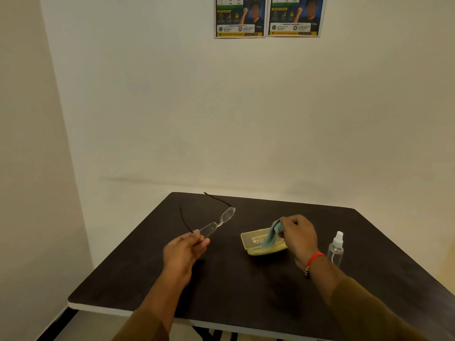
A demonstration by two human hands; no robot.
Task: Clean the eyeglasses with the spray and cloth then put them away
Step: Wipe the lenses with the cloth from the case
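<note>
My left hand (185,249) pinches the near lens corner of rimless eyeglasses (216,222) with thin black arms unfolded, held above the left part of the dark table (221,286). My right hand (296,233) grips a pale green cloth (272,233) that hangs over an open yellow glasses case (256,242) lying at mid table. A small clear spray bottle (335,249) with a white nozzle stands upright just right of my right wrist, untouched.
The table stands in a corner, with cream walls close behind and on the left. Two posters (268,16) hang high on the back wall. The table's near edge (123,310) is white, with black legs below.
</note>
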